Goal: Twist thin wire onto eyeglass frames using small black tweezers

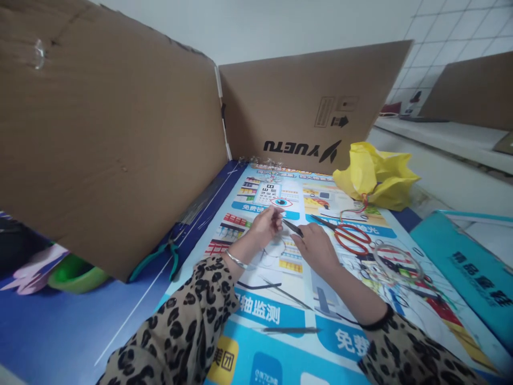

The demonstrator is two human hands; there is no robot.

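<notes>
My left hand (267, 225) is raised over the printed poster (268, 355), its thumb and fingers pinched together. Whatever lies between those fingertips is too small to make out. My right hand (317, 247) is closed around a dark, pointed tool (293, 228), whose tip points toward my left fingers without clearly touching them; the tool's rear part is hidden in the palm. Just right of this hand lie scissors with red handles (352, 239). Nearer to me, a slim grey metal tool (290, 330) and several thin dark rods rest on the poster.
Cardboard panels (280, 112) wall off the left and back. A yellow crumpled paper bag (374, 176) stands back right. A clear coil (398, 262) lies among small pieces at right, beside a teal box (460, 267). Teal-handled pliers (172, 256) lie at left near a green bowl (78, 275).
</notes>
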